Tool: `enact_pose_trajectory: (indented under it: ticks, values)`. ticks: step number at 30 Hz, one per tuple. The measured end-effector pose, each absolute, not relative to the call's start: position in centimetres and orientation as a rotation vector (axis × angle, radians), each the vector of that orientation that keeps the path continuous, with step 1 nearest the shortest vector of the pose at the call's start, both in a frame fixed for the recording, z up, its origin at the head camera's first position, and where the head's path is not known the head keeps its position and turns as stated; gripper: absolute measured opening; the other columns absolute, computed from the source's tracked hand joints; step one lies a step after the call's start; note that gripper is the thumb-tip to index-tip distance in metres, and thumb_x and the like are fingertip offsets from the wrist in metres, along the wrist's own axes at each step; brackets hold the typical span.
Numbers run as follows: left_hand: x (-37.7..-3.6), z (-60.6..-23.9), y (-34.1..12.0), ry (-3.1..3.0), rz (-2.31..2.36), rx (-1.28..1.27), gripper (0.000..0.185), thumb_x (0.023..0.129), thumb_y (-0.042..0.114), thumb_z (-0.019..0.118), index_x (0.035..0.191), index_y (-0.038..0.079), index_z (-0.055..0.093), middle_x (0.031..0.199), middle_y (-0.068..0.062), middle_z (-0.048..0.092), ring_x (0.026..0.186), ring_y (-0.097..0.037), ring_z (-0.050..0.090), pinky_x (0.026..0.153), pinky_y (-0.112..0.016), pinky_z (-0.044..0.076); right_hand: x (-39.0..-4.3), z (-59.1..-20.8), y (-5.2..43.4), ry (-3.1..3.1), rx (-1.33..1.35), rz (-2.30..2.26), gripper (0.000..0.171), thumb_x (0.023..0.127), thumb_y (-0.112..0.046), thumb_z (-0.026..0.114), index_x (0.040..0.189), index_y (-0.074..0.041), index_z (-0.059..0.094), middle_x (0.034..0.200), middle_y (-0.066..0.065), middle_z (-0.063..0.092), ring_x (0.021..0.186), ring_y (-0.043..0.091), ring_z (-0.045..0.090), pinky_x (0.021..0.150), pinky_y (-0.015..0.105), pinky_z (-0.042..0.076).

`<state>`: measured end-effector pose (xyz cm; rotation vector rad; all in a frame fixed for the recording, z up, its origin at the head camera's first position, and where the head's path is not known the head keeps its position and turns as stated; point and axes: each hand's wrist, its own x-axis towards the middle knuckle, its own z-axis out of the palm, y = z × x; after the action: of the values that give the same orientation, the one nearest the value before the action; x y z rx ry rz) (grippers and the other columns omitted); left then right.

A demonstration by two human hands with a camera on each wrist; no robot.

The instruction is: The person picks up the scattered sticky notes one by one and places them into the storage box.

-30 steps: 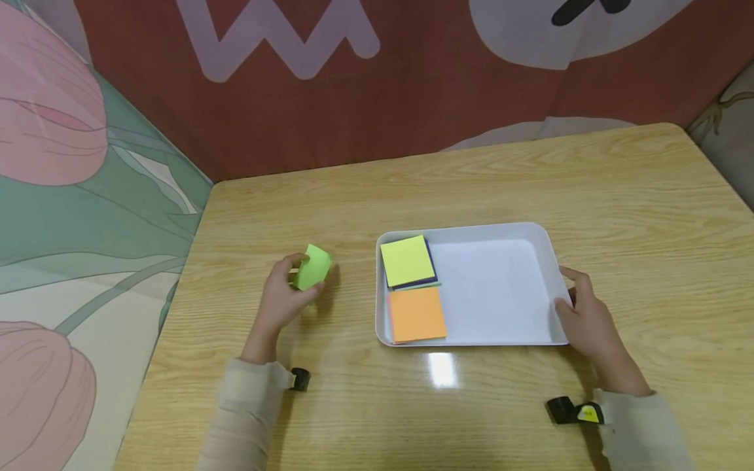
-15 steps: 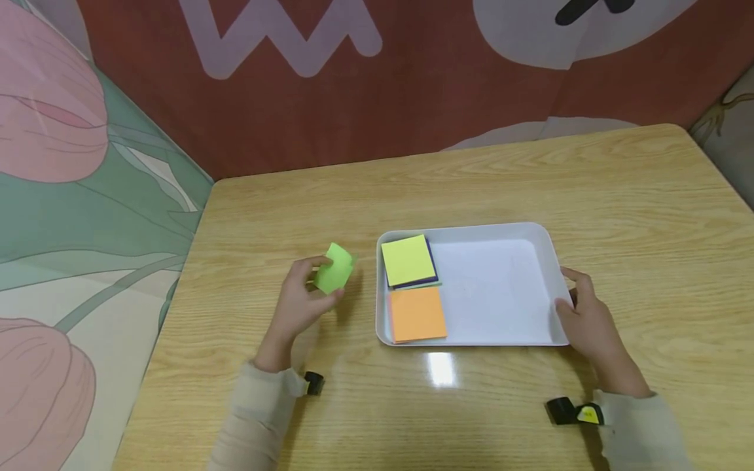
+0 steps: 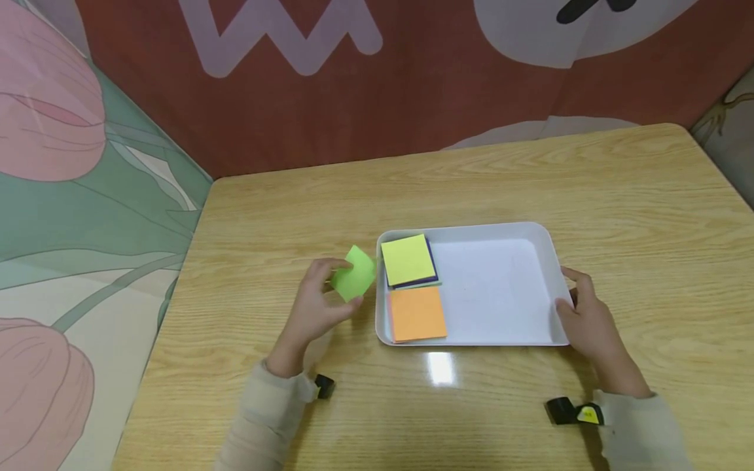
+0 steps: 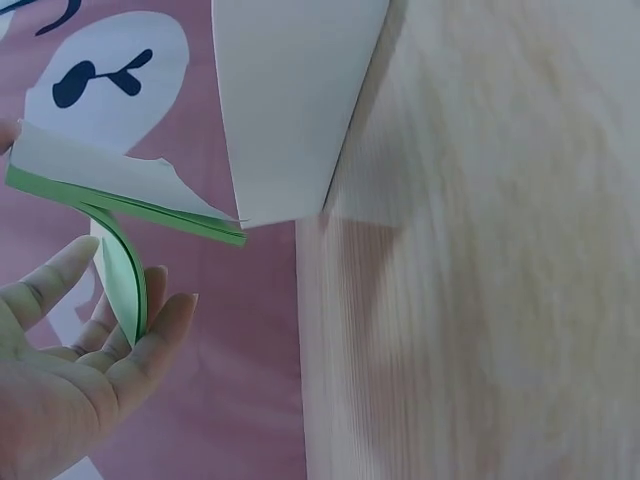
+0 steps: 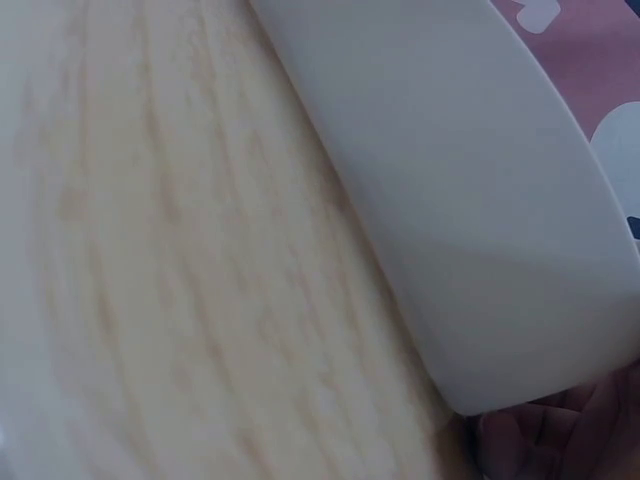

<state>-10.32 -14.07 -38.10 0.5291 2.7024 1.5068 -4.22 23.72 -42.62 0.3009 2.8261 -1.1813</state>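
In the head view, my left hand [image 3: 315, 304] holds a light green sticky note pad [image 3: 356, 275] just off the left end of a white tray [image 3: 489, 288]. The left wrist view shows part of the green pad [image 4: 125, 275] bending down among the fingers. At the tray's right end, my right hand [image 3: 589, 320] grips the rim, thumb on top. Inside the tray's left side, a yellow sticky note pad [image 3: 408, 260] lies over a dark purple one. An orange pad [image 3: 418, 315] sits nearer me, with a pink edge showing beneath it.
The tray stands on a wood-grain table [image 3: 471, 418]. Behind the table is a red printed wall covering [image 3: 412, 111], with a floral one [image 3: 147, 216] on the left. Black wrist cameras stick out from both sleeves, close to the tabletop.
My left hand has moved right with the green sticky note pad, from well left of the tray to beside its left rim. The right hand and tray have stayed put.
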Motion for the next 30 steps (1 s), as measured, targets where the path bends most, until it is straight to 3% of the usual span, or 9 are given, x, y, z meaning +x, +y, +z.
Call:
enact_pose_trajectory:
  ticks: [13, 20, 30]
  values:
    - [-9.8, -38.0, -12.7, 2.682, 1.468, 0.626, 0.052, 0.060, 0.009, 0.073, 0.108, 0.005, 0.053, 0.108, -0.011, 0.045, 0.097, -0.021, 0.044, 0.075, -0.036, 0.043, -4.3, -42.5, 23.7, 2.802, 0.310, -1.176, 0.049, 0.089, -0.008, 0.034, 0.133, -0.002, 0.014, 0.092, 0.025, 0.045, 0.073, 0.033, 0.048, 0.054, 0.032, 0.037]
    - [-9.6, -37.9, -11.9, 2.623, 1.503, 0.666, 0.056, 0.057, 0.009, 0.075, 0.108, 0.003, 0.053, 0.112, -0.015, 0.044, 0.101, -0.027, 0.043, 0.079, -0.041, 0.041, -4.3, -42.6, 23.8, 2.823, 0.297, -1.180, 0.048, 0.089, -0.008, 0.035, 0.133, -0.002, 0.016, 0.090, 0.024, 0.046, 0.071, 0.032, 0.047, 0.053, 0.031, 0.037]
    - [-9.3, -37.9, -10.8, 2.677, 1.400, 0.754, 0.055, 0.057, 0.017, 0.074, 0.107, 0.007, 0.053, 0.109, -0.008, 0.043, 0.098, -0.019, 0.042, 0.078, -0.036, 0.040, -4.2, -42.7, 23.8, 2.817, 0.294, -1.188, 0.048, 0.089, -0.009, 0.035, 0.133, -0.002, 0.015, 0.090, 0.024, 0.045, 0.070, 0.031, 0.047, 0.053, 0.031, 0.036]
